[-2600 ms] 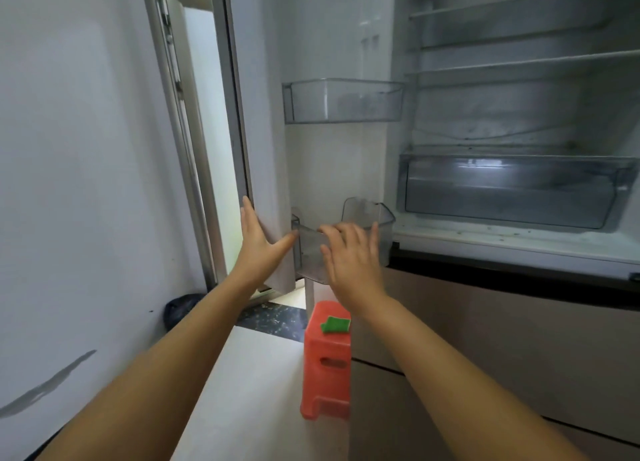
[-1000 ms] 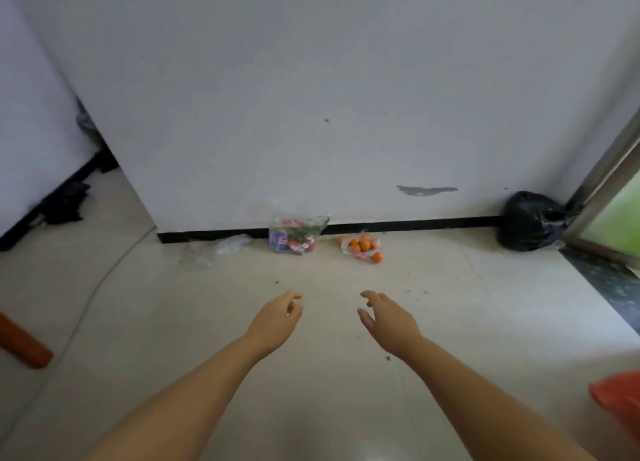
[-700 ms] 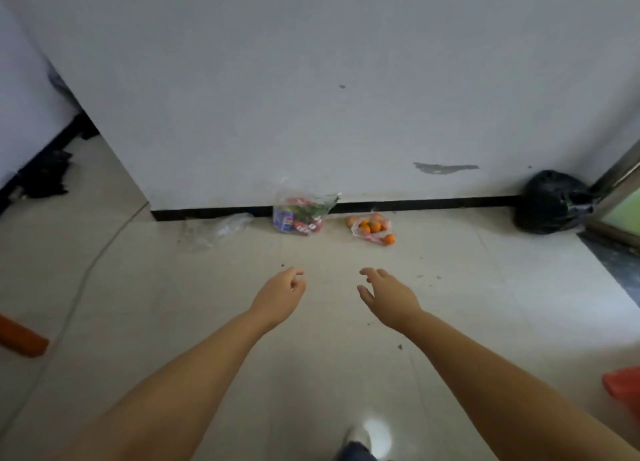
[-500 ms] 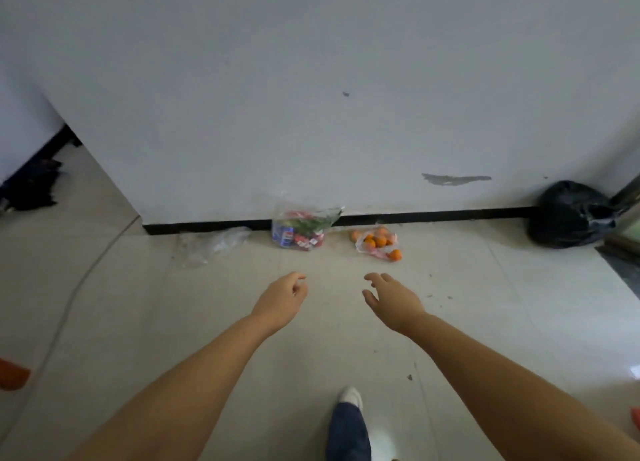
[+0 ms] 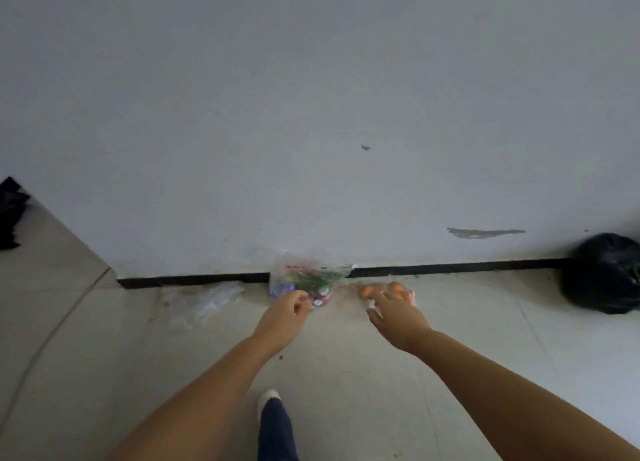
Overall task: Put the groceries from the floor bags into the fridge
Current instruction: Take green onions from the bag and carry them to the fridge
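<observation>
Hands [image 5: 284,318] near unreadable printed grocery bag [image 5: 308,280]

A clear plastic bag of mixed groceries [image 5: 304,282] leans against the black baseboard [image 5: 450,269]. A bag of oranges [image 5: 384,291] lies just right of it, also near the baseboard.

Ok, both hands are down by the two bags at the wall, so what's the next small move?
Probably close each hand on its bag. The left hand reaches the clear bag of mixed groceries and the right hand the bag of oranges, and neither has a grip yet.
</observation>
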